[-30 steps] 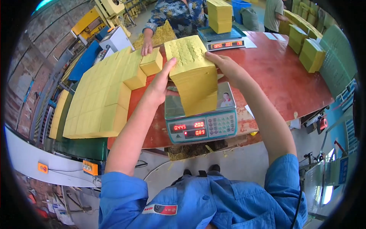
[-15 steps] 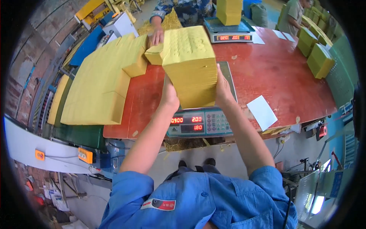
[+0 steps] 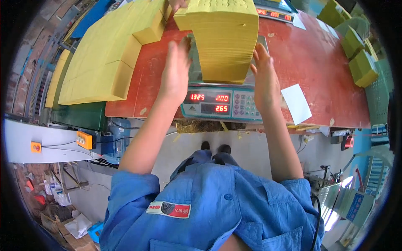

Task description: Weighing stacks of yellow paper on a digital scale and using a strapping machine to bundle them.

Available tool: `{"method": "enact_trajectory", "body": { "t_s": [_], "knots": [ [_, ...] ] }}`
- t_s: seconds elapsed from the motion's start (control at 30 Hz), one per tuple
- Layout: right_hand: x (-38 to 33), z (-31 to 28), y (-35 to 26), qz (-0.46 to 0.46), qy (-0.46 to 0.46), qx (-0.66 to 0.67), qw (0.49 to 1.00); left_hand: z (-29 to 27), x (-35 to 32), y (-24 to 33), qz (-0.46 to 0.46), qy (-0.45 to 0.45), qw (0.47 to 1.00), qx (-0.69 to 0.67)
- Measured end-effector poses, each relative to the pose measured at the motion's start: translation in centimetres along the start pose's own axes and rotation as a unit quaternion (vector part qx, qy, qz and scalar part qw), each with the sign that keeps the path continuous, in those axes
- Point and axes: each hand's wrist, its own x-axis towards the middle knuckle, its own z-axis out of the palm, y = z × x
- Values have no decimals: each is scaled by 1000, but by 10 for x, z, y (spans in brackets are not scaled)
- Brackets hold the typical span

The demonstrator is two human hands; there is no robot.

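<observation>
In the head view, a tall yellow stack [image 3: 226, 48] is standing upright on the platform of a teal-edged scale [image 3: 211, 92], its bottom edge sitting just behind the lit red readout. The left hand [image 3: 175, 75] is hovering at the stack's left side, its fingers extending forward, gripping nothing, with a gap showing between the palm and the yellow face. The right hand [image 3: 266, 81] is hanging at the right side, its fingers loosely bent and parting from the thumb; whether a fingertip is touching the stack's edge, I cannot tell. The scale is resting on a red table [image 3: 318, 67], where a white sheet [image 3: 296, 103] is lying to the right of the right hand. Rows of yellow blocks [image 3: 96, 58] are filling the left side, and a co-worker's hand [image 3: 177, 3] is showing at the top edge, near a smaller yellow block [image 3: 181, 20].
</observation>
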Motion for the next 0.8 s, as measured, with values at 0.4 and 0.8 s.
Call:
{"method": "enact_trajectory", "body": {
  "t_s": [0.4, 0.8],
  "knots": [
    [-86, -4, -18, 19, 72, 81, 994, -36, -66, 13, 5, 11, 1000, 20],
    [-99, 6, -18, -6, 101, 106, 989, -44, -49, 22, -10, -20, 1000, 18]
  ]
}}
